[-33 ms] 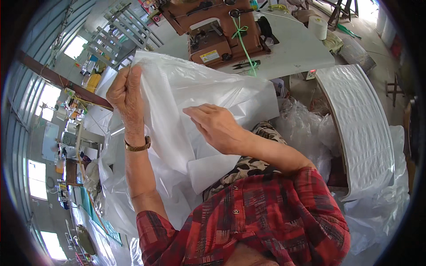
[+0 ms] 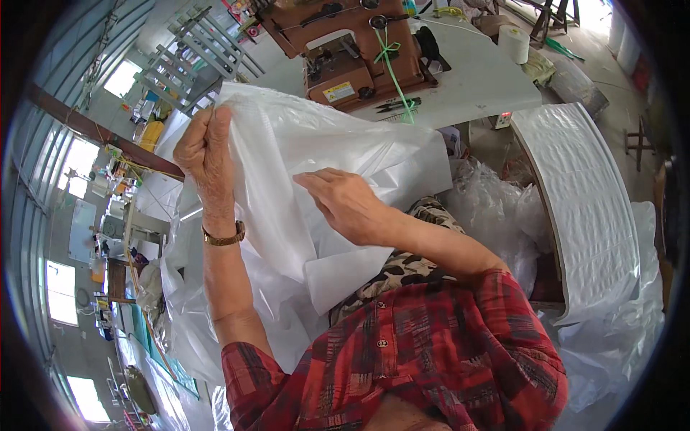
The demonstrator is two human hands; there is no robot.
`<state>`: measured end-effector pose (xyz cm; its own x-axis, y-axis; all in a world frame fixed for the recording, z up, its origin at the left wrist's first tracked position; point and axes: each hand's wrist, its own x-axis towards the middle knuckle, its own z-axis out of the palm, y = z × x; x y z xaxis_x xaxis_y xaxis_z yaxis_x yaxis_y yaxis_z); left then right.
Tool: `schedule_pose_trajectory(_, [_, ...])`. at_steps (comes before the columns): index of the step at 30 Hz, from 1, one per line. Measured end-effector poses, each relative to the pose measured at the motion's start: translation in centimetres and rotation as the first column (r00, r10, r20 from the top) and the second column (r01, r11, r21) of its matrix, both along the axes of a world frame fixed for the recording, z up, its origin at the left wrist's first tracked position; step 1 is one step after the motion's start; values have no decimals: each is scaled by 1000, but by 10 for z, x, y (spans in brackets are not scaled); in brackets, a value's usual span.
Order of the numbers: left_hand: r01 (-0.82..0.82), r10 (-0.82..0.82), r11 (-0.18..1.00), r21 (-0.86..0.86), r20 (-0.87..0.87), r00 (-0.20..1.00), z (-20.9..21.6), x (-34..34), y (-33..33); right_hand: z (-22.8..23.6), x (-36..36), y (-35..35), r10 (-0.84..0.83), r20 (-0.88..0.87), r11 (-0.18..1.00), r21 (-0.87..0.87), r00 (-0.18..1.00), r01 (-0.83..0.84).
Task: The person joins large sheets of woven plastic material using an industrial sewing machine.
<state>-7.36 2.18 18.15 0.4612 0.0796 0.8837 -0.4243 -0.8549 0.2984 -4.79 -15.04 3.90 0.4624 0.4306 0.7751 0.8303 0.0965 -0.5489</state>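
A translucent white plastic sheet (image 2: 277, 183) hangs in folds across my lap, its far edge raised. My left hand (image 2: 205, 147), with a watch at the wrist, is closed on the sheet's upper left edge and holds it up. Over the middle of the sheet lies my right hand (image 2: 345, 205), its fingers stretched out and close together; nothing shows in it. The fingertips rest on or just above the plastic, and the palm's underside is hidden.
Ahead stands a brown sewing machine (image 2: 402, 65) with green cord on a pale table (image 2: 481, 79), black thread snips (image 2: 399, 105) beside it. A curved board covered in white sheeting (image 2: 582, 208) is at my right, crumpled clear plastic (image 2: 496, 215) before it. A thread cone (image 2: 514, 44) stands farther back.
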Motion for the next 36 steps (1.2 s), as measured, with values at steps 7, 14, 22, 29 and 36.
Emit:
schedule_pose_trajectory(7, [95, -95, 995, 11, -55, 994, -1, 13, -9, -33, 40, 49, 681, -602, 634, 201, 416, -747])
schedule_pose_trajectory(14, [124, -129, 991, -40, -164, 978, -9, 19, -13, -68, 40, 97, 774, -421, 571, 139, 473, -809])
schedule_pose_trajectory(22, [175, -179, 984, -40, -166, 970, -14, 28, -9, -94, 5, 118, 845, -531, 377, 502, 67, -778])
schedule_pose_trajectory(29, [154, -150, 987, 48, -79, 985, -14, 35, 6, -82, -8, 71, 615, -741, 762, 470, 271, -445])
schedule_pose_trajectory(36, [-98, 97, 995, 29, 50, 994, -20, 27, 32, -61, 1, -28, 190, -538, 923, 384, 821, 38])
